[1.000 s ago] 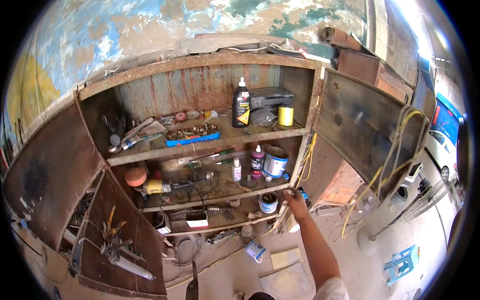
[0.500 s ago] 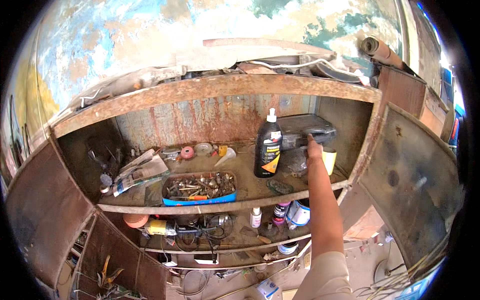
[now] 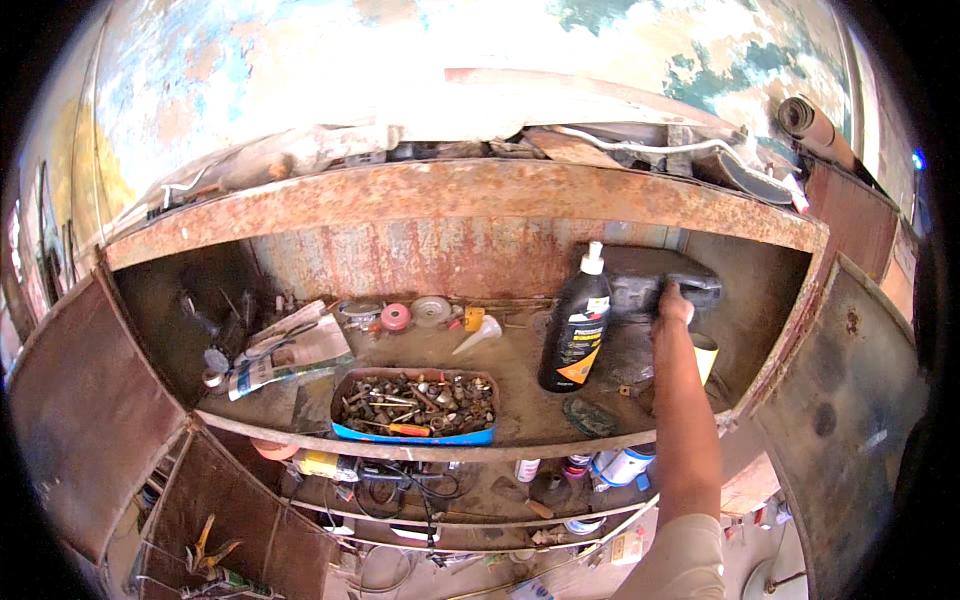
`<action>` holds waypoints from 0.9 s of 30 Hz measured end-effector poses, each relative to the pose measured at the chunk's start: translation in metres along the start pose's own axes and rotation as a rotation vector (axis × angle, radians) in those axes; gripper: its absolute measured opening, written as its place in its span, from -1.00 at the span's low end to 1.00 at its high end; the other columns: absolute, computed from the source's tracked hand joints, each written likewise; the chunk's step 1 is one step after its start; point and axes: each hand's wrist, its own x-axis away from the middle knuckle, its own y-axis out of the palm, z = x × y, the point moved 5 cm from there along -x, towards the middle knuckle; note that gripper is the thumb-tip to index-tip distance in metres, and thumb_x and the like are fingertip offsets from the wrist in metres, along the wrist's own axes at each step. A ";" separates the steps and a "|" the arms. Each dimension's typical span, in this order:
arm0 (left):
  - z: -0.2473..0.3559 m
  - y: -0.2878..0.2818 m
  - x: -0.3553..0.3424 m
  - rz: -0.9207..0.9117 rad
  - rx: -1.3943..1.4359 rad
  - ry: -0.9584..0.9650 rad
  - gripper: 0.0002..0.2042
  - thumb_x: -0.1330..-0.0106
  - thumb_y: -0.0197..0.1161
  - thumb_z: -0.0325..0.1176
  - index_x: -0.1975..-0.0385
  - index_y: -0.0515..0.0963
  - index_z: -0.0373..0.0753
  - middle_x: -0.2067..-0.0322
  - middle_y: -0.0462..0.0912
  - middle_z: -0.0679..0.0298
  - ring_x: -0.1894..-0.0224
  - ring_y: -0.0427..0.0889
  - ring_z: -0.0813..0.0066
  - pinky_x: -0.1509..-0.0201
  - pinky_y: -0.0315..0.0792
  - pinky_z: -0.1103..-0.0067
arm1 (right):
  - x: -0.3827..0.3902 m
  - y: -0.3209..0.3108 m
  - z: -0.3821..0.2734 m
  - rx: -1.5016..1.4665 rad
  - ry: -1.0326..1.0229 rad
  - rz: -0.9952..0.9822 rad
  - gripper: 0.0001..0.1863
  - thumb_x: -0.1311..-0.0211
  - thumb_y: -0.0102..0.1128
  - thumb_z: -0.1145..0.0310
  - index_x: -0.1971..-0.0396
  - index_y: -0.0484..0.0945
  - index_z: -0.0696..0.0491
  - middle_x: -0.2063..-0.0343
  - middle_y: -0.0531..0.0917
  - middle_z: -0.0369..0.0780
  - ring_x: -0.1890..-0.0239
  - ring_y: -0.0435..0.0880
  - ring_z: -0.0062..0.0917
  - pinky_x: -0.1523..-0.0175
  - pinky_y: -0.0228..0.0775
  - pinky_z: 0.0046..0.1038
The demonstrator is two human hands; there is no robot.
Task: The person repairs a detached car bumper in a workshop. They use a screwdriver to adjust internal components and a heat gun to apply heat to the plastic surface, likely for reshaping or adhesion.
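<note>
My right hand (image 3: 674,302) reaches into the upper shelf of a rusty metal cabinet, its fingers closed at the front of a black plastic case (image 3: 640,270). The case lies at the back right of the shelf; its left end is partly hidden by a tall black bottle (image 3: 575,330) with a white cap. Just right of my forearm stands a yellow cylindrical container (image 3: 703,357), partly covered by the arm. Crumpled clear plastic (image 3: 628,350) lies below the case. My left hand is out of view.
A blue tray (image 3: 462,437) full of screws and small metal parts sits at the shelf's front. Folded newspaper (image 3: 290,352), a white funnel (image 3: 478,334) and a pink roll (image 3: 395,317) lie farther left. Below are cables and cans. An open metal door (image 3: 835,370) flanks the right side.
The whole view has shifted, so the cabinet's contents appear lower and farther right. My right hand stays at the front of the black case, which shows no clear movement on the shelf.
</note>
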 end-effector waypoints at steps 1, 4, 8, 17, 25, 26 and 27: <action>-0.010 -0.003 0.005 0.022 0.019 -0.015 -0.25 -0.18 0.16 0.33 -0.03 0.58 -0.34 0.13 0.67 0.05 0.08 0.64 0.19 0.04 0.49 0.37 | 0.027 0.012 -0.004 -0.231 0.076 -0.053 -0.37 -0.24 0.26 0.03 -0.05 0.49 0.32 0.08 0.64 -0.12 0.21 0.64 -0.34 0.15 0.55 -0.20; -0.031 -0.006 0.011 0.038 0.050 -0.030 -0.23 -0.16 0.16 0.34 -0.03 0.58 -0.34 0.13 0.67 0.05 0.07 0.64 0.18 0.04 0.49 0.37 | 0.047 0.011 -0.027 -0.520 0.183 -0.180 -0.53 -0.36 0.07 -0.06 -0.03 0.54 0.00 0.08 0.66 -0.26 0.12 0.66 -0.36 0.18 0.55 -0.26; -0.065 -0.006 0.023 0.054 0.087 -0.053 -0.22 -0.14 0.17 0.36 -0.03 0.58 -0.34 0.12 0.67 0.05 0.07 0.64 0.18 0.03 0.49 0.37 | 0.063 -0.008 -0.059 -0.736 0.254 -0.371 -0.60 -0.43 -0.08 0.01 -0.07 0.48 -0.07 0.02 0.63 -0.29 0.08 0.63 -0.39 0.18 0.50 -0.26; -0.196 0.009 0.069 0.143 0.226 -0.183 -0.18 -0.09 0.18 0.41 -0.02 0.58 -0.33 0.12 0.67 0.04 0.06 0.65 0.16 0.02 0.49 0.37 | 0.070 -0.055 -0.079 -0.654 0.089 -0.474 -0.54 -0.37 0.01 -0.10 -0.04 0.50 -0.08 0.03 0.62 -0.26 0.14 0.64 -0.40 0.32 0.60 -0.35; -0.364 0.084 0.117 0.085 0.279 -0.420 -0.14 -0.04 0.19 0.45 -0.02 0.59 -0.32 0.11 0.67 0.03 0.05 0.65 0.14 0.00 0.49 0.37 | 0.290 -0.143 0.055 -0.369 -0.031 -0.761 -0.51 -0.39 -0.01 -0.04 -0.02 0.48 0.08 0.00 0.58 -0.14 0.04 0.61 -0.35 0.19 0.61 -0.29; -0.380 0.088 0.115 0.087 0.273 -0.424 -0.14 -0.04 0.20 0.45 -0.02 0.59 -0.32 0.11 0.67 0.03 0.05 0.65 0.14 0.00 0.49 0.37 | 0.348 -0.144 0.098 -0.288 0.045 -0.867 -0.51 -0.39 -0.01 -0.04 -0.02 0.48 0.08 0.01 0.58 -0.15 0.04 0.61 -0.35 0.19 0.61 -0.29; -0.413 0.096 0.099 0.099 0.238 -0.389 -0.12 -0.03 0.19 0.46 -0.02 0.58 -0.33 0.10 0.67 0.02 0.04 0.65 0.15 -0.02 0.48 0.36 | 0.410 -0.147 0.146 -0.200 0.140 -0.981 -0.51 -0.39 -0.01 -0.04 -0.02 0.48 0.08 0.01 0.58 -0.15 0.05 0.60 -0.35 0.19 0.61 -0.29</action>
